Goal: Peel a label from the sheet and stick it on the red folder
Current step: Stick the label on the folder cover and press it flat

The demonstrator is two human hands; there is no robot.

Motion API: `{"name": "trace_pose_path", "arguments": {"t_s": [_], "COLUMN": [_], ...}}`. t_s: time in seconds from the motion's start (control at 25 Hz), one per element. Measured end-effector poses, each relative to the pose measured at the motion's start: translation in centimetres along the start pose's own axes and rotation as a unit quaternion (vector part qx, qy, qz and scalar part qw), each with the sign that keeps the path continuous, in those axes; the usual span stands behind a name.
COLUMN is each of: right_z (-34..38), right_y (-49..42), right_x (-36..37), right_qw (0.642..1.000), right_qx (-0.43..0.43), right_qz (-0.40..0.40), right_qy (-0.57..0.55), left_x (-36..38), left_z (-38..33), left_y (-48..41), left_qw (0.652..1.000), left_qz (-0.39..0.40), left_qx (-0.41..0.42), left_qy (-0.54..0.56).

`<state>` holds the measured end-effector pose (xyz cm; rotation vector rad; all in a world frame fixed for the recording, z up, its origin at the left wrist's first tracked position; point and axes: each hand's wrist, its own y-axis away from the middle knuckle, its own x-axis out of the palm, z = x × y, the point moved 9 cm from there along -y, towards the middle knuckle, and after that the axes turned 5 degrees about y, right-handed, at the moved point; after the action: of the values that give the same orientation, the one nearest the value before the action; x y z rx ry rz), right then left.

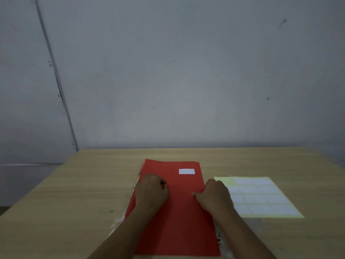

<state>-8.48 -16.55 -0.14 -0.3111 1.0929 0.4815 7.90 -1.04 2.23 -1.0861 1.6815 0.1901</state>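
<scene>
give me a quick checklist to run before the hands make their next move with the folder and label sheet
1. Label on red folder: stuck near its far right corner, ok.
2. Label edges pressed flat: cannot tell, too small.
3. Folder steady on the table: both hands rest on it, ok.
4. Left hand free: fingers curled, nothing seen in them, ok.
5. Right hand free: curled at the folder's right edge, cannot tell whether it grips it.
6. Label sheet: flat on the table right of the folder, white labels on it, ok.
</scene>
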Motion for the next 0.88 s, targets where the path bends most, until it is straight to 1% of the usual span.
{"name": "trace_pose_path", "arguments": {"t_s": [0.08,0.16,0.32,0.44,0.64,0.76,0.88], "right_z": [-0.1,0.3,0.9,1.2,1.0,0.5,0.8], "right_y": [0.7,1.4,1.9,1.9,1.4,1.8,2.1], "right_x": [0.0,0.2,0.5,0.4,0.5,0.8,0.9], "right_qw": [1.000,0.999,0.998,0.997,0.998,0.998,0.999], "right_qx": [0.021,0.035,0.050,0.039,0.049,0.055,0.030], "right_qz": [0.003,0.013,0.017,0.013,0.024,0.017,0.000], "right_qy": [0.011,0.025,0.046,0.061,0.039,0.001,0.016], "left_x": [-0.9,-1.6,-1.6,-1.3,-1.6,-1.7,-1.8], "left_z": [1.1,2.4,4.3,4.8,5.9,6.1,6.0], "left_y": [0.3,0.7,1.5,2.0,2.1,2.3,2.5], "left_qw": [0.999,0.996,0.993,0.991,0.983,0.985,0.987], "left_qz": [-0.018,-0.026,-0.015,-0.015,-0.003,-0.002,-0.008], "left_qx": [-0.036,-0.073,-0.114,-0.131,-0.181,-0.173,-0.158], "left_qy": [-0.036,-0.041,-0.031,-0.008,0.020,0.016,0.014]}}
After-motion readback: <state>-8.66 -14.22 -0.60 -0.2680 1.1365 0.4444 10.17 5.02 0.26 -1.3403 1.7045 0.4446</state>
